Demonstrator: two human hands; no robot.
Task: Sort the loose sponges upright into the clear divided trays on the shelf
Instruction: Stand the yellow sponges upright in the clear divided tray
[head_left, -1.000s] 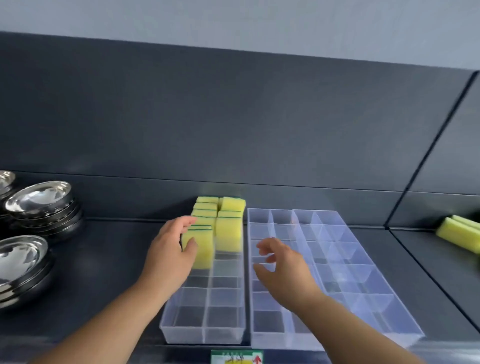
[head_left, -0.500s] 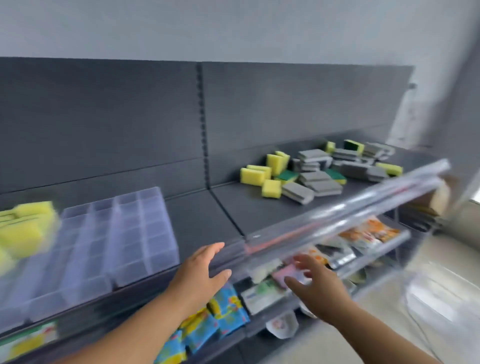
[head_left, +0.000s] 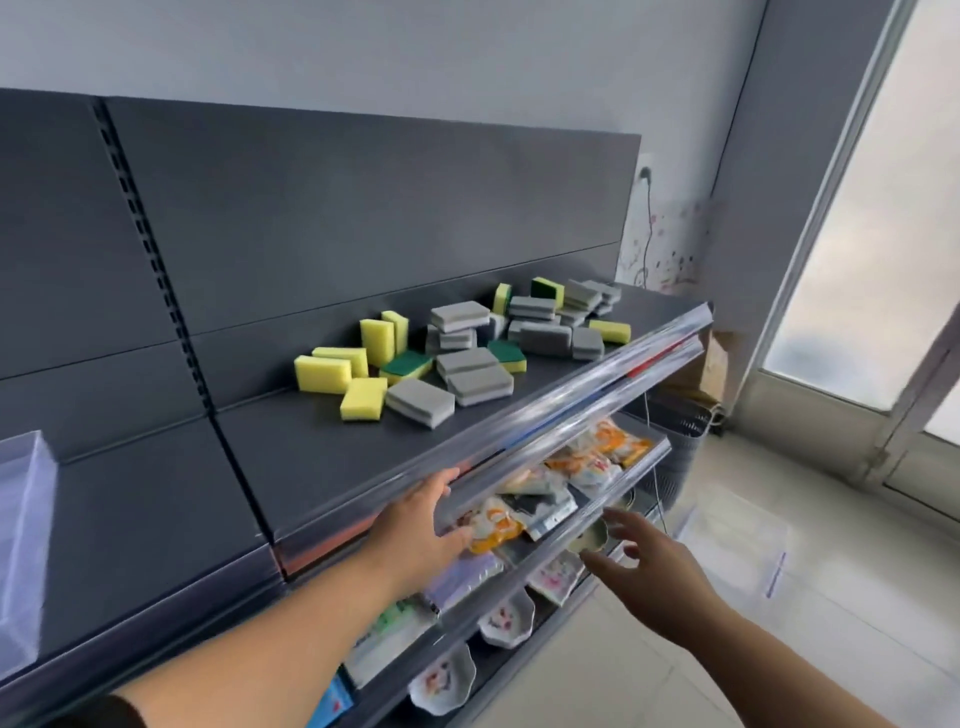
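A loose heap of sponges lies on the dark shelf (head_left: 322, 457) to the right: yellow sponges (head_left: 323, 373) at its near left, grey sponges (head_left: 420, 401) through the middle and back, and a few green-topped ones (head_left: 406, 365). A corner of a clear divided tray (head_left: 21, 499) shows at the far left edge. My left hand (head_left: 418, 525) reaches forward at the shelf's front edge, fingers spread and holding nothing. My right hand (head_left: 641, 564) hovers lower right, in front of the lower shelves, also spread and holding nothing. Both hands are well short of the sponges.
A clear price rail (head_left: 597, 395) runs along the shelf's front edge. Lower shelves hold packaged goods (head_left: 587, 467) and small decorated dishes (head_left: 506, 621). A dark basket (head_left: 680, 441) stands on the floor at the shelf's end, near a glass door (head_left: 878, 260).
My view has swung right from the trays to the sponge heap. My left hand let go of the yellow sponge in the tray; both hands now reach toward the heap.
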